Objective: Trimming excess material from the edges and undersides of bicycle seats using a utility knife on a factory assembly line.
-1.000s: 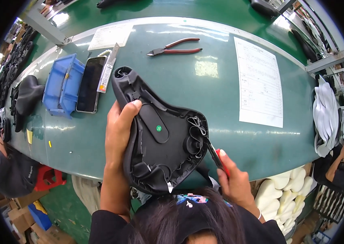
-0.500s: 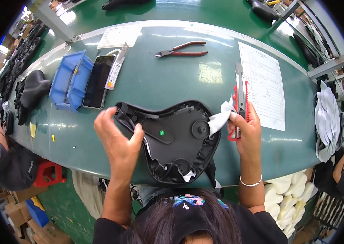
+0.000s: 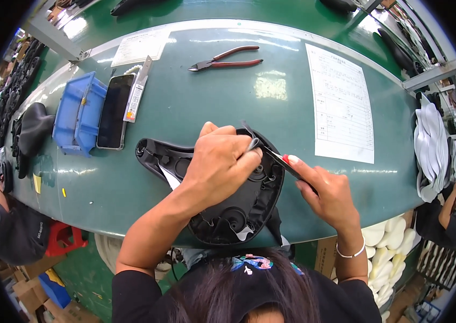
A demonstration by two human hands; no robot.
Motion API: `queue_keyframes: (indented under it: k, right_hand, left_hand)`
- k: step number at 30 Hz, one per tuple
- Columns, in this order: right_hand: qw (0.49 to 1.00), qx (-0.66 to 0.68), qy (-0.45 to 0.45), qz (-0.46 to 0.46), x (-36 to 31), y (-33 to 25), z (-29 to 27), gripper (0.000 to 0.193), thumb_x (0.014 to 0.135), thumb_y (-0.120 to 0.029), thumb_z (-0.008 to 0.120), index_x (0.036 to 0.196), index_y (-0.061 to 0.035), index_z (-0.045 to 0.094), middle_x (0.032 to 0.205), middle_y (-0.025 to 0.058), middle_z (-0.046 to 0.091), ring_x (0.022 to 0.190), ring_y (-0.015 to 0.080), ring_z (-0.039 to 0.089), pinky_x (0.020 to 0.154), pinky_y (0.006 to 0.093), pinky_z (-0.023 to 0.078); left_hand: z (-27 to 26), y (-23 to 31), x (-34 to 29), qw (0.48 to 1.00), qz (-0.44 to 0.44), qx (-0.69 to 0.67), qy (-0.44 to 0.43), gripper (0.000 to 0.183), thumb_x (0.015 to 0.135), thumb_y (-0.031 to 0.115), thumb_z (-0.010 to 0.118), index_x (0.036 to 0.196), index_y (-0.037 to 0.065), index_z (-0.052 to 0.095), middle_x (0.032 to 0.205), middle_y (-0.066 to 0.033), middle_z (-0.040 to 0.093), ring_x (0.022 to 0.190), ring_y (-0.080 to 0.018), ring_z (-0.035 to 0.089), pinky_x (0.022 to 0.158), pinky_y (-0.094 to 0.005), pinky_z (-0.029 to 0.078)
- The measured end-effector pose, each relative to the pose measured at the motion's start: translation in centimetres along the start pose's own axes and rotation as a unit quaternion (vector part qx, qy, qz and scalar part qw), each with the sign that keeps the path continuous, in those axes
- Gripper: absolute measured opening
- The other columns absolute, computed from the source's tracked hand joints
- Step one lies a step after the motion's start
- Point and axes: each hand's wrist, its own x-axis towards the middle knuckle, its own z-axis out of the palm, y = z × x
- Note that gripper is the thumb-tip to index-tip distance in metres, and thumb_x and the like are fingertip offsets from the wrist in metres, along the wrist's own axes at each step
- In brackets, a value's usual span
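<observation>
A black bicycle saddle (image 3: 228,207) lies underside up at the table's near edge, its narrow nose toward the left. My left hand (image 3: 212,164) reaches across it, closed in a pinch on a dark strip of the saddle's cover (image 3: 255,143) at the far rim. In my right hand (image 3: 329,196) is a utility knife (image 3: 288,166), mostly hidden by the fingers, a bit of red showing. Its blade slants toward the pinched strip at the saddle's far right rim. Whether it touches the strip is hard to tell.
Red-handled cutting pliers (image 3: 225,58) lie beyond the saddle, with a printed sheet (image 3: 341,107) to the right. A blue bin (image 3: 80,116) and a phone (image 3: 115,110) stand at left. White pads (image 3: 431,145) are stacked at far right. Co-workers sit on both sides.
My left hand has moved right from the saddle's nose to pinch the cover. My right hand has turned the upright knife toward the rim. The white scrap it held no longer shows.
</observation>
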Motion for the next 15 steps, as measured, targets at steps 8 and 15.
queue_keyframes:
  k: [8,15]
  right_hand:
    - [0.988,0.025,0.063,0.138,-4.8,-6.3,3.0,0.063,0.083,-0.01,0.063,0.141,-0.0118,0.041,0.063,0.0074,0.05,0.046,0.0255,0.052,0.043,0.0388,0.041]
    - [0.989,-0.073,0.061,0.11,0.7,-2.8,1.8,0.055,0.085,-0.01,0.061,0.137,-0.0162,0.046,0.074,0.0116,0.061,0.055,0.0307,0.058,0.047,0.0391,0.042]
  left_hand:
    - [-1.9,0.1,0.1,0.632,-0.016,-0.737,0.24,0.037,0.092,0.024,0.048,0.059,0.009,0.044,0.061,-0.0056,0.054,0.061,-0.0161,0.049,0.063,-0.0272,0.038]
    - [-2.7,-0.2,1.9,0.956,0.153,0.211,0.134,0.017,0.073,0.01,0.067,0.085,0.002,0.058,0.07,-0.0049,0.054,0.064,-0.021,0.046,0.07,-0.0337,0.042]
